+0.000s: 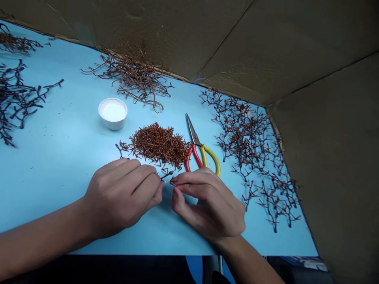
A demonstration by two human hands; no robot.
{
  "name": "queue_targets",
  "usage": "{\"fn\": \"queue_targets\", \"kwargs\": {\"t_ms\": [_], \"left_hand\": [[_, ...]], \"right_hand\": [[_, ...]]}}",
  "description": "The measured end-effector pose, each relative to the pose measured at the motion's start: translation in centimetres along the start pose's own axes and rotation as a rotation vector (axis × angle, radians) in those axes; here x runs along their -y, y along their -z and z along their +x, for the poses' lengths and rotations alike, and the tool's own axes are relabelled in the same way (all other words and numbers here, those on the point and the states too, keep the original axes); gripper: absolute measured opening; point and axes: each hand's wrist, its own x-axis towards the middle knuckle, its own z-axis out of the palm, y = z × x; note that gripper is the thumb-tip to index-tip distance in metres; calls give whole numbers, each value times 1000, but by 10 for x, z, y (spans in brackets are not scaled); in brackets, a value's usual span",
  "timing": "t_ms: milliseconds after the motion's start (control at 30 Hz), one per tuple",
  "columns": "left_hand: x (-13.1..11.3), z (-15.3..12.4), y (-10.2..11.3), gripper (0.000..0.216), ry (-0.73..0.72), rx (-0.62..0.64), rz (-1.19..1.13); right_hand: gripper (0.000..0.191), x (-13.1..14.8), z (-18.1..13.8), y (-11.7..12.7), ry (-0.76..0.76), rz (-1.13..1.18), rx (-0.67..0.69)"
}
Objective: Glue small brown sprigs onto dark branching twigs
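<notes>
My left hand [126, 193] pinches a dark twig [167, 174], my right hand [213, 203] a brown sprig [172, 181], both apart, with branched pieces [240, 138] near the right edge of the bench [59, 169], a sprig heap [160, 144] seemingly left.

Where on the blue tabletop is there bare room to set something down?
The widest patch, bar some specks, lies between the left twig heap, white cup and left hand. A smaller one: between the scissors, long brown stems and right twig heap. Crowded: the centre, where short brown pieces, scissors and right hand sit close, and the right side.
</notes>
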Motion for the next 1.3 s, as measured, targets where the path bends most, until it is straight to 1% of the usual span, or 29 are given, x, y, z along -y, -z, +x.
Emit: {"fn": "queue_targets", "kwargs": {"t_ms": [100, 267, 667, 833, 1133, 1300], "left_hand": [[0, 0, 0, 12, -7, 15, 3], [0, 0, -1, 14, -15, 18, 4], [1, 0, 0, 14, -16, 37, 7], [1, 1, 0, 17, -24, 49, 9], [2, 0, 0, 20, -33, 43, 10], [2, -1, -1, 17, -35, 45, 14]], "right_hand": [[20, 1, 1, 0, 12, -16, 9], [22, 3, 2, 0, -12, -40, 41], [24, 3, 0, -1, -3, -47, 58], [23, 2, -1, -1, -13, -53, 67], [24, 1, -2, 0, 24, -87, 95], [24, 0, -1, 0, 39, -116, 116]]}}
